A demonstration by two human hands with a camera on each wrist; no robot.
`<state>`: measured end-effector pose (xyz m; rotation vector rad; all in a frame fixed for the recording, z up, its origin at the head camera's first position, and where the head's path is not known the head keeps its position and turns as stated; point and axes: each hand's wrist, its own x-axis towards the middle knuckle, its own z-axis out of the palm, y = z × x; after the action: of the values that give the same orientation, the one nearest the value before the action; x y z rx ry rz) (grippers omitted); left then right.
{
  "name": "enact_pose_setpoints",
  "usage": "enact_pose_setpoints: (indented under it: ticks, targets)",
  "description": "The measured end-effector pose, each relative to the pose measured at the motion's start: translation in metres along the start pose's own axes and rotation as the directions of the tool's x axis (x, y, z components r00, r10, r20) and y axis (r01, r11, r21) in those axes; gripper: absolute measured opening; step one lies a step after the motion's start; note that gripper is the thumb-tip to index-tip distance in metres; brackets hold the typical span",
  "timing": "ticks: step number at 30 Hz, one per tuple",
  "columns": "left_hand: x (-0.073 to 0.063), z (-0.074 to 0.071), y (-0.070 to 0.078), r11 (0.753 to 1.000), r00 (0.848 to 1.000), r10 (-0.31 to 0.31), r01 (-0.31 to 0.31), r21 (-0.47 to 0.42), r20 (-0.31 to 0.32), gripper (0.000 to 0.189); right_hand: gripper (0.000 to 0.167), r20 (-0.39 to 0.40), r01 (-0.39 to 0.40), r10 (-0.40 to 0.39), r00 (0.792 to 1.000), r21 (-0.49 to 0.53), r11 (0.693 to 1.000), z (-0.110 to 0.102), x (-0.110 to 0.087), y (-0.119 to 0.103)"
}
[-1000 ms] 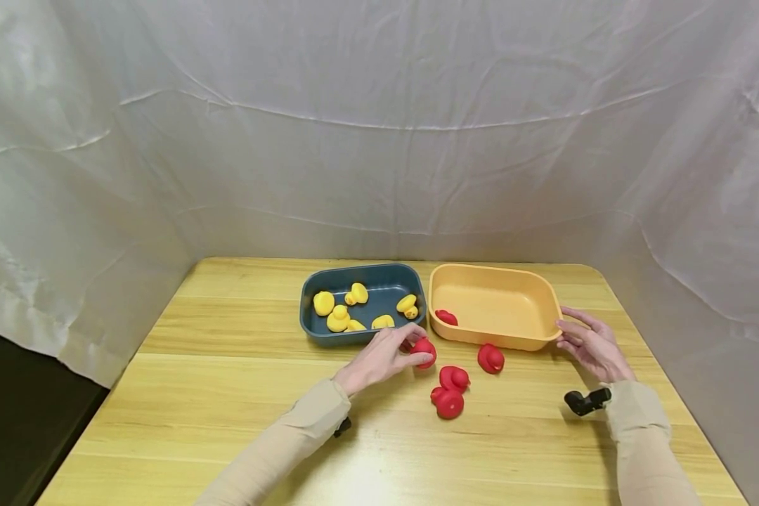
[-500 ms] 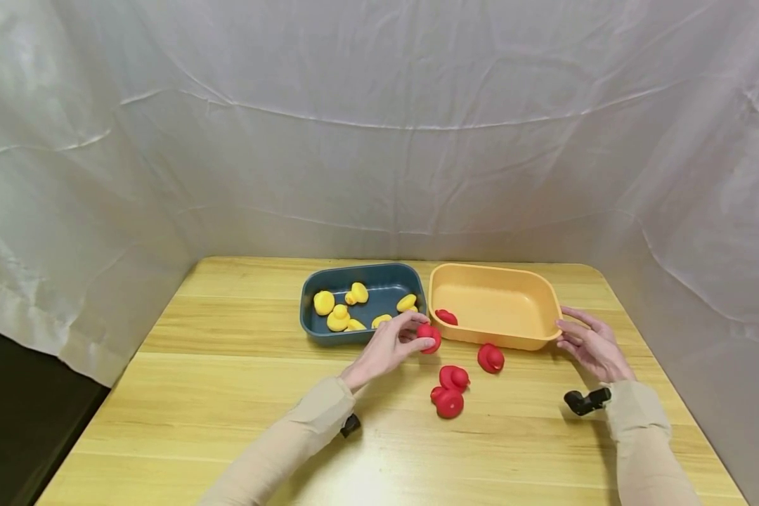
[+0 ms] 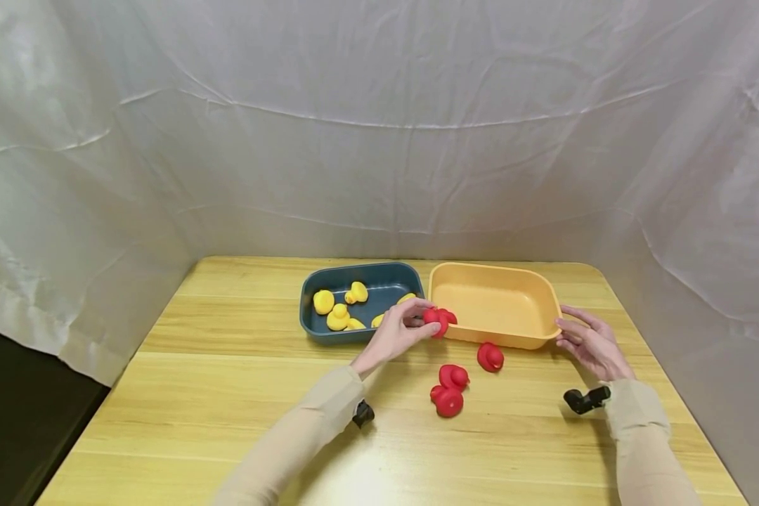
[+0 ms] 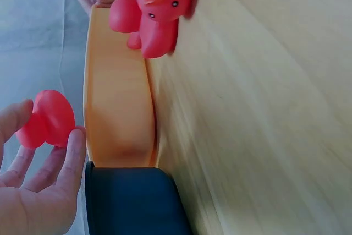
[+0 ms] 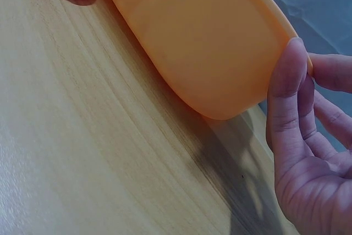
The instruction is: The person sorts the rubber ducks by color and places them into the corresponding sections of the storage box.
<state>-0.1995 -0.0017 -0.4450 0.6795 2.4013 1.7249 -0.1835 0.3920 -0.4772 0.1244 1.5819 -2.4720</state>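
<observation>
My left hand (image 3: 397, 330) pinches a red rubber duck (image 4: 53, 116) between thumb and fingertips, level with the near left corner of the orange bin (image 3: 493, 340). In the head view that duck overlaps another red duck inside the bin, which is mostly hidden. At the bin's right end my right hand (image 3: 593, 344) grips the rim (image 5: 279, 12) between thumb and fingers. Three more red ducks lie on the table in front of the bin: one near it (image 3: 490, 357), and a touching pair, the upper duck (image 3: 452, 377) and the lower duck (image 3: 447, 402).
A dark blue bin (image 3: 335, 339) stands close against the orange one on its left. Several yellow ducks (image 3: 338, 318) lie in it, some partly behind my left hand. The wooden table (image 3: 228, 407) ends at pale grey curtains (image 3: 379, 176) at the back and sides.
My left hand has lifted the red duck from in front of the bins and carried it right and away from me to the orange bin's corner. The right hand has stayed in place.
</observation>
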Motion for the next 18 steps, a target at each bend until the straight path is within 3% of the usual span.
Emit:
enact_pose_setpoints:
  ticks: [10, 18]
  targets:
    - [0.019, 0.011, 0.006, 1.0, 0.999, 0.026, -0.026, -0.014, -0.024, 0.04, 0.031, 0.002, -0.004, 0.004, 1.0, -0.002, 1.0, 0.0, 0.0, -0.001]
    - [0.033, 0.022, 0.011, 1.0, 1.0, 0.003, -0.003, -0.019, 0.002, 0.042, 0.032, -0.011, -0.006, 0.006, 1.0, -0.011, 1.0, 0.0, -0.001, -0.002]
